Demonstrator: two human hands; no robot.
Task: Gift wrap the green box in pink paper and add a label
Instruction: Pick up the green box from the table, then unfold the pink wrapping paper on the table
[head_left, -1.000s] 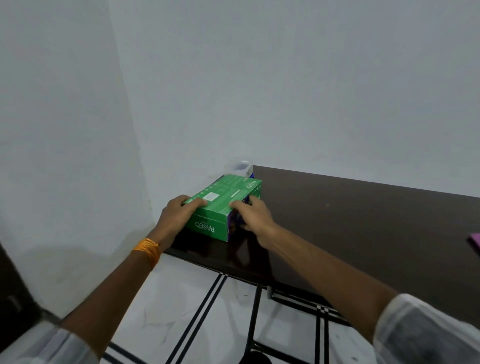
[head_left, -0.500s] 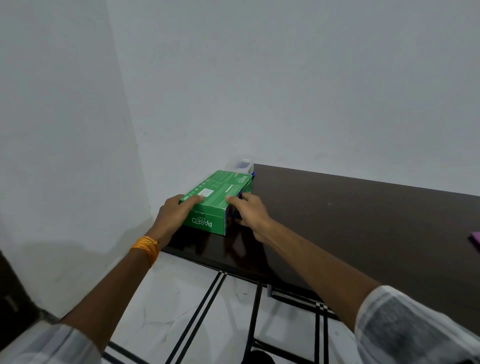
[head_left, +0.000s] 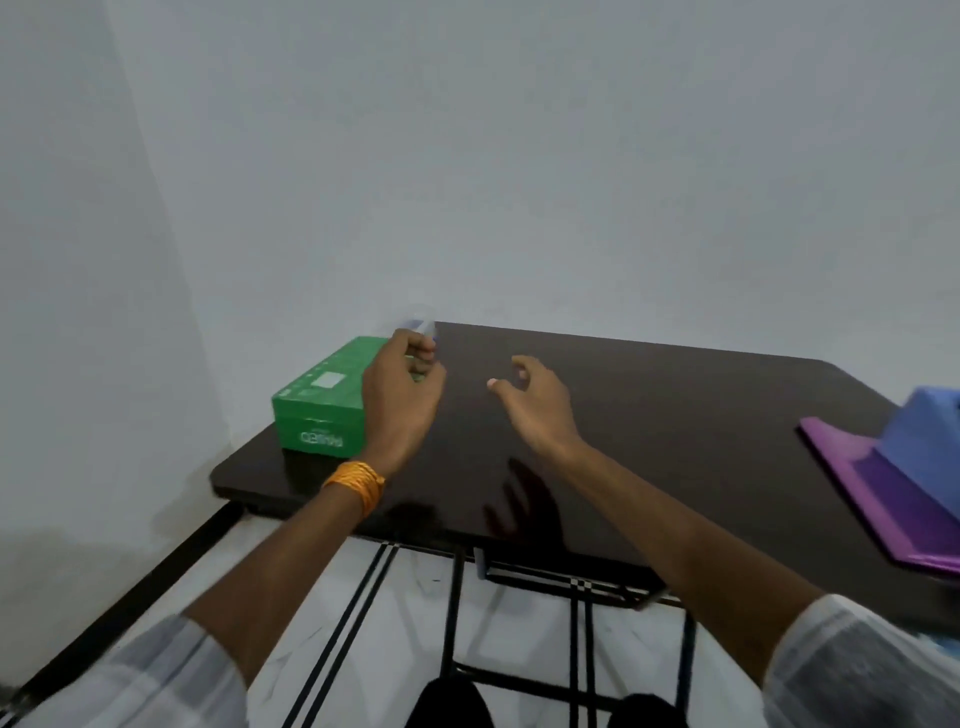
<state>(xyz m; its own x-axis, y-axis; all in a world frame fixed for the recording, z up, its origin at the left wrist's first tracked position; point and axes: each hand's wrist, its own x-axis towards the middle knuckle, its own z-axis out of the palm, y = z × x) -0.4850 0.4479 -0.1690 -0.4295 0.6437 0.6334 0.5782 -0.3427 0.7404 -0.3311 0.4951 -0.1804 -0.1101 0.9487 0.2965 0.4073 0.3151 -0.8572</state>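
1. Head view, green box (head_left: 322, 400): lies flat at the 10 o'clock corner of the dark table (head_left: 675, 415). It is bare, with no paper and no label.
2. Left hand (head_left: 402, 400): over the box's 3 o'clock end, fingers curled just below a small clear object (head_left: 418, 328). Whether it grips anything cannot be told.
3. Right hand (head_left: 537, 402): above mid-table, fingers loosely curled, holding nothing.
4. Purple-pink sheet (head_left: 872, 499): at the table's 3 o'clock edge, under a blue sheet (head_left: 930, 431), well apart from the box.
5. Progress: judged barely begun. Fetching paper, wrapping and labelling all remain.
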